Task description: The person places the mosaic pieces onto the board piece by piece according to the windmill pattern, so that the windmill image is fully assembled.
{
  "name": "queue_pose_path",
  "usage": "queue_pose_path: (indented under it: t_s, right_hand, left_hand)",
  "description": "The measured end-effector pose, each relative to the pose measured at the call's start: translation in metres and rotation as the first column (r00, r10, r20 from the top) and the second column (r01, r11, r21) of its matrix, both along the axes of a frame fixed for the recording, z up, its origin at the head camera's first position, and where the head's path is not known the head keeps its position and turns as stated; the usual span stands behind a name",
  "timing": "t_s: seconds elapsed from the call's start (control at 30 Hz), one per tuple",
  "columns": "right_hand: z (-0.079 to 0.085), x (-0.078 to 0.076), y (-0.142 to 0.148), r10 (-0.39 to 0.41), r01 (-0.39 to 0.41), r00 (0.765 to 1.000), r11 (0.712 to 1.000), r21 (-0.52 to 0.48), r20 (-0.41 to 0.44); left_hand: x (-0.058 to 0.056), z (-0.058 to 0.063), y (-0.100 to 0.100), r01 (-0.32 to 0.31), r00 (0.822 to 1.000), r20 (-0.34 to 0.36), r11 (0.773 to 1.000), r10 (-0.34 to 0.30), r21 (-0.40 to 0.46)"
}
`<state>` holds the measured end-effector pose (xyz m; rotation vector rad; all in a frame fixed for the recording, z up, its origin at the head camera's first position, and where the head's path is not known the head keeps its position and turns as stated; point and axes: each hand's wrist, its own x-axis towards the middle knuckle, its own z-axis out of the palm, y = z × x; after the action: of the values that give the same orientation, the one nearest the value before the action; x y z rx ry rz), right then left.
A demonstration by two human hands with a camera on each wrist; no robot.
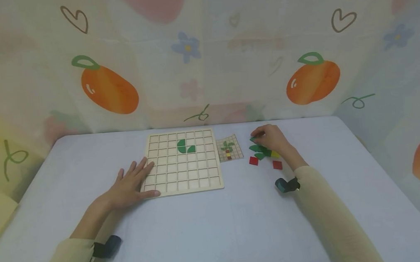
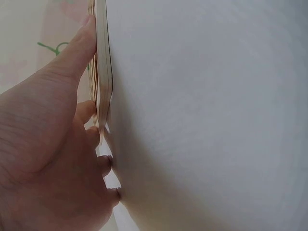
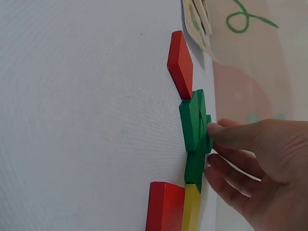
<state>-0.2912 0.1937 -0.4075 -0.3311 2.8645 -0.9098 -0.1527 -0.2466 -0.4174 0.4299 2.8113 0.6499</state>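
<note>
Green piece (image 1: 253, 139) sits in the pinch of your right hand (image 1: 272, 137), just past the other green pieces (image 1: 258, 148); it should be light, stiff, perhaps slick, so hold its side edges. Your left hand (image 1: 129, 188), spread, touches the board (image 1: 182, 175), left of that grip.

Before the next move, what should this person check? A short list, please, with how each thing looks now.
1. Board steadied: ok, the left hand rests at its left edge.
2. Green piece gripped: ok, the right hand pinches it.
3. Green piece lifted off the table: cannot tell.
4. Pattern card in sight: ok, beside the board's right edge.
5. Red squares on the board: not ok, two lie on the table.
</note>
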Motion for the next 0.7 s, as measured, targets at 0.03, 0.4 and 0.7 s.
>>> queue_pose_path:
  t_s: [0.03,0.4,0.7]
  right_hand:
    - [0.0,0.0001,-0.0001,0.002,-0.002,1.0,1.0,0.001,-0.003]
    - [-0.0004,-0.0005,0.0024,0.031,-0.031,0.999,0.999,-0.008,0.028]
    - [0.0064,-0.0002,0.002,0.054,-0.054,0.998,0.999,-0.007,0.037]
  left_hand:
    - [-0.0001,0.0001,0.0,-0.001,1.0,-0.001,1.0,0.001,0.001]
    - [-0.0003,0.0016,0.0012,-0.001,1.0,0.016,1.0,0.001,0.003]
    - [0.0014,0.0042,0.0022,0.0,1.0,0.015,1.0,0.0,0.004]
